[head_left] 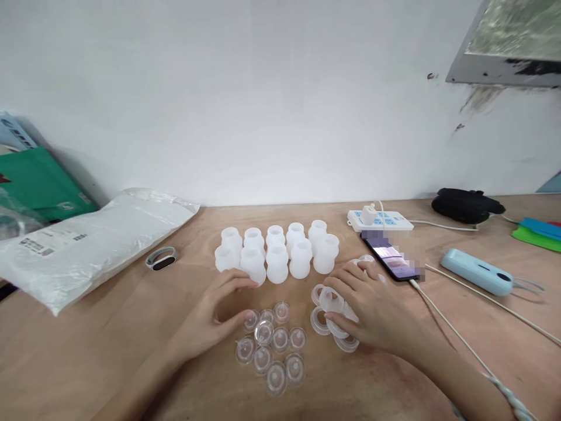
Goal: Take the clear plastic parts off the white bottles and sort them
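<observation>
My left hand (213,316) curves with thumb and fingers apart, holding nothing. Its fingertips are by the front row of white waisted plastic bottles (277,266), and its thumb tip is at the edge of a cluster of small clear round domed caps (280,339). On the right, my right hand (366,307) lies over a loose pile of translucent white rings (321,320), its fingers spread and its thumb resting near a ring. The hand hides part of that pile. Several bottles stand upright in two rows behind both hands, their round mouths facing up.
At left lie a white plastic mailing bag (114,228) and a fitness band (161,258). To the right are a phone (392,257) on a cable, a power strip (392,221), a light-blue device (477,272) and a black pouch (467,204). A wall stands behind.
</observation>
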`<state>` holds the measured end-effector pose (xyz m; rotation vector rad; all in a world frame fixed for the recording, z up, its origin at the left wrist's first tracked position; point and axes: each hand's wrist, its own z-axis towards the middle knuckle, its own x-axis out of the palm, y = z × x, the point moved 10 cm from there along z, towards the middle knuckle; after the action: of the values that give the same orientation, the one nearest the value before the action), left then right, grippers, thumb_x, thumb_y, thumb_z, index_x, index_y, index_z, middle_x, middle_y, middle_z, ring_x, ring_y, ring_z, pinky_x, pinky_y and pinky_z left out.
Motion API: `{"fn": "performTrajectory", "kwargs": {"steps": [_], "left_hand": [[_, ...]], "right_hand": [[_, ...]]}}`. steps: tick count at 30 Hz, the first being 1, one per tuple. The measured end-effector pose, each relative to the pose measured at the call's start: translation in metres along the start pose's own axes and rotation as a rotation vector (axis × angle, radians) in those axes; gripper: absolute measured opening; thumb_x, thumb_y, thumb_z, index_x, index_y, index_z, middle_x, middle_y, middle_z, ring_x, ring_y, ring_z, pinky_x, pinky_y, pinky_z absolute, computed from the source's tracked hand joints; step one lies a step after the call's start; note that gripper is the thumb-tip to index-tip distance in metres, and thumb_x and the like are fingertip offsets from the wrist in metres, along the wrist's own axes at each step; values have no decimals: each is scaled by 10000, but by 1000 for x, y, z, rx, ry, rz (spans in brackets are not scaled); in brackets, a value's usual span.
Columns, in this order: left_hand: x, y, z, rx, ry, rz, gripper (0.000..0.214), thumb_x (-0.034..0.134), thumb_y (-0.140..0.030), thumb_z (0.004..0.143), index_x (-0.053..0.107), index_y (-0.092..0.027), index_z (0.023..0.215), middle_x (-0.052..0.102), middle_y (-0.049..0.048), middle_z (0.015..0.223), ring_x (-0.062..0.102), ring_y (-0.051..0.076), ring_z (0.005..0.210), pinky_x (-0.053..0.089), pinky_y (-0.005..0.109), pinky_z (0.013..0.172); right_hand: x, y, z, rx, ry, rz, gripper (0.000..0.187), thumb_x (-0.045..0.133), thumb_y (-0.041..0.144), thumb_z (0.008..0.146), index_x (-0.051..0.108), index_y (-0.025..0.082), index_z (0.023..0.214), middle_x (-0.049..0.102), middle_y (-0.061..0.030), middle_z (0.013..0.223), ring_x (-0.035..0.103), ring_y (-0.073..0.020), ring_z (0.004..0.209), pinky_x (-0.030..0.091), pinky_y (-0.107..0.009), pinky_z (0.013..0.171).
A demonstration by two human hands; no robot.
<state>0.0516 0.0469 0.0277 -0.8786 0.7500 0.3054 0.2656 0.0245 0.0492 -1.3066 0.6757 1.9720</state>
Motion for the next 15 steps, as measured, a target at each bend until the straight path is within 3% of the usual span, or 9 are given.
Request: {"fn": "performTrajectory", "kwargs": {"steps": [2, 5, 8, 12, 15], "left_hand": [[9, 4, 0, -30, 105, -93, 256, 621, -325, 913, 649, -270, 1161, 638, 69, 1187, 614, 250, 1109, 523, 378, 943], [9, 5, 0, -33, 129, -174, 232, 647, -386, 900, 681, -258, 1091, 620, 68, 1154, 605, 251, 1088, 506, 383, 949], [7, -10, -1, 19, 150, -233, 211, 664, -429, 888, 709, -252, 994, 585, 54, 1066, 593, 228, 987, 495, 368, 902], [13, -35, -3, 55, 256, -115, 137, 675, -255, 848, 726, -287, 972, 572, 28, 1032, 555, 211, 938, 448, 360, 868], [22, -47, -4, 88, 306, 57, 263, 600, -104, 792, 723, -278, 944, 614, 19, 999, 553, 210, 906, 405, 354, 828]], "right_hand": [[4, 0, -1, 4, 18, -22, 172, 659, 297, 877, 643, 190, 1012, 711, -94, 1000, 614, -290, 953, 390, -450, 869], [7, 0, -2, 8, 22, -52, 203, 650, 309, 887, 641, 191, 1052, 712, -100, 1026, 613, -297, 958, 390, -467, 880], [8, -1, -2, 14, 23, -61, 237, 663, 311, 881, 635, 189, 1082, 710, -92, 1040, 611, -302, 970, 377, -482, 899], [11, -1, -3, 13, 55, -54, 200, 659, 247, 872, 642, 187, 1062, 706, -92, 1045, 607, -298, 967, 362, -482, 903], [12, -1, -3, 30, 64, -47, 160, 650, 230, 868, 647, 198, 1025, 708, -87, 1029, 604, -288, 951, 355, -477, 903]]}}
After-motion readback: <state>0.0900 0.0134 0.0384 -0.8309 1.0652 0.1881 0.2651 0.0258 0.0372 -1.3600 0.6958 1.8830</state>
